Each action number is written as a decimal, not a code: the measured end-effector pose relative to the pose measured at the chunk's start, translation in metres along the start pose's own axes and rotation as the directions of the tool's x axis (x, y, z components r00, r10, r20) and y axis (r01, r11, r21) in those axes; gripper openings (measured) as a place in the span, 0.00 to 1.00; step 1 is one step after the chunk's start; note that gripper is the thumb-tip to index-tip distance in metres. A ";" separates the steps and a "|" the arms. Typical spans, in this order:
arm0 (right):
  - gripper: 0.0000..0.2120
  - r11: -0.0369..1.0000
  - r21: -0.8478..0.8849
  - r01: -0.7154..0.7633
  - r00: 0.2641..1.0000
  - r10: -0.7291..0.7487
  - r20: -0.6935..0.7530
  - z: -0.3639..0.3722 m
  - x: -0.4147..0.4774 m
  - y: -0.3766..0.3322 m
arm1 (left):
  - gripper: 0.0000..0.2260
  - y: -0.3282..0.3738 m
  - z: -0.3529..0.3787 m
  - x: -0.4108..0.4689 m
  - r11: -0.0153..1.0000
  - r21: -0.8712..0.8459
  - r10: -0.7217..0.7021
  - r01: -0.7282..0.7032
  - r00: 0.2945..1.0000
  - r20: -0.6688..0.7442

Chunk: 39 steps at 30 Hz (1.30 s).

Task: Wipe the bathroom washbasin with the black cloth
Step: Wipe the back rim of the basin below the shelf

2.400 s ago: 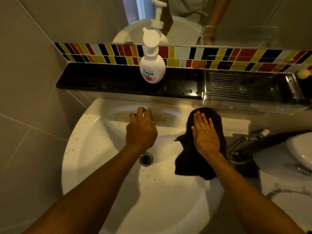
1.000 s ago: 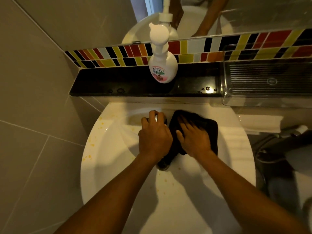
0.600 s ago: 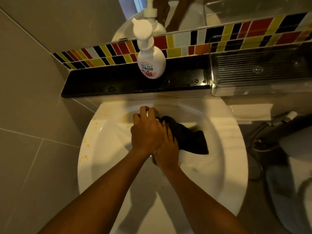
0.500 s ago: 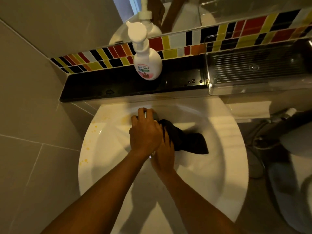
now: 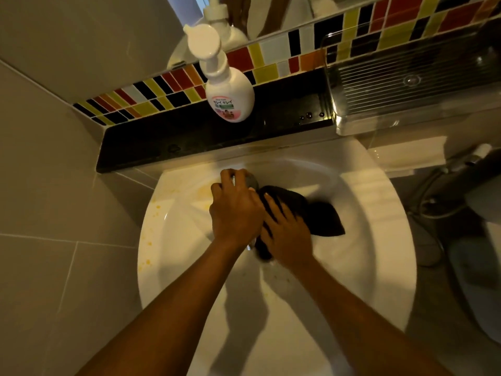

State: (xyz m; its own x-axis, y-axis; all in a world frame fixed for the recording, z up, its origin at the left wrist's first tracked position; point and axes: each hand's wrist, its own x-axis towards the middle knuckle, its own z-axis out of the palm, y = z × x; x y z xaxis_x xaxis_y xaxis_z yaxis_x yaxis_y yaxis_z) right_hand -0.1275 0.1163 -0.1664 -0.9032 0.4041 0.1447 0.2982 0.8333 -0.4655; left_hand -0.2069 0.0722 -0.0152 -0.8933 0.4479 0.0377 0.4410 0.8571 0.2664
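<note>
The white washbasin (image 5: 379, 240) fills the middle of the view, with yellow specks on its left rim. A black cloth (image 5: 320, 215) lies inside the bowl, just right of centre. My right hand (image 5: 284, 234) presses flat on the cloth's near end, fingers spread. My left hand (image 5: 234, 210) is curled over the metal tap (image 5: 250, 180) at the back of the bowl, and its side overlaps my right hand. The drain is hidden under my hands.
A white pump soap bottle (image 5: 229, 96) stands on the black ledge (image 5: 162, 142) behind the basin. A clear plastic tray (image 5: 412, 85) sits at the ledge's right end. A grey tiled wall is close on the left. A toilet and hose lie at the right.
My right hand slid the cloth from the basin's right rim down into the bowl beside the tap. My left hand stayed on the tap. The view tilted further down.
</note>
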 end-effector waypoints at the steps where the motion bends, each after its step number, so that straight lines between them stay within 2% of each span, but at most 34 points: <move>1: 0.25 0.999 -0.028 0.037 0.999 -0.037 -0.004 -0.007 0.000 0.017 | 0.17 0.000 0.000 0.000 1.000 0.000 -0.004 0.004 1.000 -0.002; 3: 0.23 0.997 -0.047 -0.054 0.998 0.053 -0.032 -0.021 0.011 0.034 | 0.16 0.000 0.000 -0.001 1.000 0.002 -0.007 0.007 1.000 -0.002; 5: 0.23 0.980 -0.004 -0.198 0.979 0.197 -0.058 -0.027 0.025 0.023 | 0.16 0.001 0.000 0.000 1.000 0.014 0.004 -0.004 1.000 -0.003; 6: 0.24 0.975 0.020 -0.222 0.974 0.223 -0.043 -0.026 0.029 0.010 | 0.16 0.001 0.000 0.001 1.000 0.013 0.006 -0.006 1.000 -0.004; 8: 0.25 0.990 0.028 -0.135 0.990 0.134 0.045 -0.022 0.022 -0.006 | 0.15 0.000 0.000 0.001 1.000 -0.002 0.000 0.000 1.000 -0.008; 11: 0.25 0.999 0.018 0.034 0.992 -0.036 0.124 -0.040 0.001 0.020 | 0.16 0.002 -0.002 0.000 1.000 0.001 -0.002 0.002 1.000 0.005; 12: 0.25 0.999 -0.008 0.034 0.992 -0.033 0.125 -0.046 0.001 0.032 | 0.16 0.002 -0.002 -0.001 1.000 0.001 -0.002 0.002 1.000 0.007; 14: 0.25 0.995 -0.059 -0.081 0.990 0.087 0.108 -0.051 0.017 0.046 | 0.16 0.003 -0.003 0.000 1.000 0.002 -0.004 0.004 1.000 0.006; 17: 0.26 0.985 -0.062 -0.163 0.986 0.164 0.018 -0.039 0.055 0.025 | 0.16 0.004 -0.004 -0.001 1.000 0.000 -0.011 0.011 1.000 0.007; 18: 0.26 0.990 -0.066 -0.127 0.991 0.129 0.035 -0.032 0.060 0.012 | 0.16 0.004 -0.004 -0.002 1.000 -0.012 -0.009 0.009 1.000 0.004; 20: 0.26 0.992 -0.119 0.039 0.994 -0.026 0.103 -0.020 0.053 0.002 | 0.15 0.004 -0.005 -0.002 1.000 -0.031 -0.001 0.001 1.000 -0.002; 23: 0.23 0.977 -0.062 0.202 0.977 -0.197 0.085 -0.029 0.047 0.033 | 0.14 0.005 -0.005 -0.002 1.000 -0.028 -0.010 0.010 1.000 -0.011; 24: 0.26 0.976 -0.064 0.206 0.977 -0.203 0.060 -0.033 0.048 0.044 | 0.14 0.006 -0.006 -0.003 1.000 -0.022 -0.010 0.010 1.000 -0.008; 26: 0.33 0.995 -0.042 0.086 0.996 -0.084 0.031 -0.041 0.056 0.057 | 0.15 0.006 -0.006 -0.003 1.000 -0.022 -0.009 0.009 1.000 -0.003; 28: 0.30 0.999 0.050 -0.010 0.997 0.014 -0.076 -0.038 0.067 0.056 | 0.15 0.005 -0.006 -0.003 0.999 -0.028 -0.018 0.018 1.000 -0.002; 31: 0.21 0.982 0.180 0.051 0.981 -0.015 -0.194 -0.031 0.072 0.044 | 0.14 0.006 -0.007 -0.004 1.000 -0.018 -0.024 0.024 1.000 0.008; 36: 0.18 0.944 0.249 0.217 0.948 -0.142 -0.286 -0.040 0.091 0.040 | 0.15 0.006 -0.006 -0.004 0.999 -0.020 -0.036 0.036 0.999 0.006; 39: 0.18 0.920 0.271 0.284 0.946 -0.222 -0.236 -0.051 0.118 0.027 | 0.16 0.006 -0.005 -0.003 0.999 -0.029 -0.040 0.040 0.999 0.007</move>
State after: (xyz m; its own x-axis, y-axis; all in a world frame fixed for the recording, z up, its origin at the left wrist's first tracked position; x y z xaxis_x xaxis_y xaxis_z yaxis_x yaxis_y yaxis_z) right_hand -0.2106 0.2061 -0.1176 -0.8479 0.2860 0.4464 -0.0654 0.7792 -0.6234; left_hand -0.2020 0.0745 -0.0086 -0.9095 0.4153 0.0199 0.4022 0.8667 0.2951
